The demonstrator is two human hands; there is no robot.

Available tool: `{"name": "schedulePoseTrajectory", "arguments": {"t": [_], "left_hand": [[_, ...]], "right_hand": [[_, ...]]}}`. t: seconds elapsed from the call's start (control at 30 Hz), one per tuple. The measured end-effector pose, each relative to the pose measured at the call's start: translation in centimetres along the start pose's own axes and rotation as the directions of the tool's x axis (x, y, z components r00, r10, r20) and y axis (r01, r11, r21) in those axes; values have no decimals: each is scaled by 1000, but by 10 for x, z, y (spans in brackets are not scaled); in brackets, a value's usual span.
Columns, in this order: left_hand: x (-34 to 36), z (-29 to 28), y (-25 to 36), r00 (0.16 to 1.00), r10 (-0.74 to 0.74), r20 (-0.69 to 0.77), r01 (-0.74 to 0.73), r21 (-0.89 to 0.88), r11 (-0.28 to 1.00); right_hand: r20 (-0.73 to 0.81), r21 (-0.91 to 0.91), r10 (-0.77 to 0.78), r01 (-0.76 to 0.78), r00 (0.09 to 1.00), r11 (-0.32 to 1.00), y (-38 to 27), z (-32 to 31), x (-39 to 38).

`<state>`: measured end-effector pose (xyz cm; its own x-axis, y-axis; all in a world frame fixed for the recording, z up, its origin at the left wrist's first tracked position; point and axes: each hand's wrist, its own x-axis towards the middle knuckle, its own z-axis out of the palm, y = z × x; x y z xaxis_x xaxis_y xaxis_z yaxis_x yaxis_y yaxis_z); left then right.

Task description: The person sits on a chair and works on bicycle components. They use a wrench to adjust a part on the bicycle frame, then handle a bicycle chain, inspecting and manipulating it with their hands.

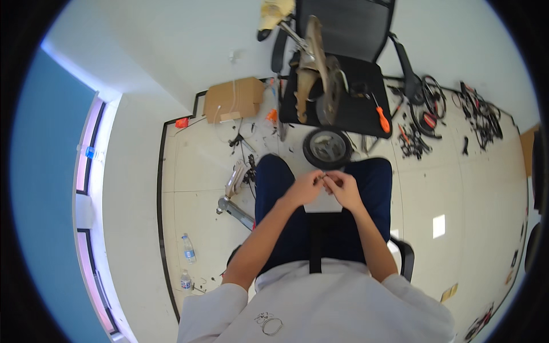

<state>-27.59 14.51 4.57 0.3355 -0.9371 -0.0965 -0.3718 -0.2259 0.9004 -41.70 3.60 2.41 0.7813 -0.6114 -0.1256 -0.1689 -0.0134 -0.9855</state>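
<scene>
Above my lap, my left hand and my right hand meet with their fingertips pinched together. Between them is a small dark piece, too small to name. Just beyond my knees a black-tyred wheel lies on the floor. On the black office chair facing me rests a metal frame part with a disc, seen tilted. An orange-handled screwdriver lies at the right front of that seat.
A cardboard box stands by the far wall. Left of my legs lie a grey metal tube and plastic bottles. Black cables and parts are heaped on the floor at right, near a black ring.
</scene>
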Motion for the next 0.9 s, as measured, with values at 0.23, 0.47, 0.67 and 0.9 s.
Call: {"name": "schedulePoseTrajectory", "arguments": {"t": [0.23,0.47,0.67,0.9], "left_hand": [[-46,-22,64,959,254,126,-282,337,898],[-119,-26,135,982,186,43,-181,-97,979],[-152,-16,187,917,301,-263,-361,-222,906],[-174,-16,217,759,530,-378,-507,167,846]], "right_hand": [[79,-124,-205,214,976,969,-93,-12,-47],[48,23,-363,363,930,932,-157,-33,-122],[-78,-65,-575,571,815,818,-199,-40,-171],[-26,-431,-834,747,551,507,-213,-44,-194]]}}
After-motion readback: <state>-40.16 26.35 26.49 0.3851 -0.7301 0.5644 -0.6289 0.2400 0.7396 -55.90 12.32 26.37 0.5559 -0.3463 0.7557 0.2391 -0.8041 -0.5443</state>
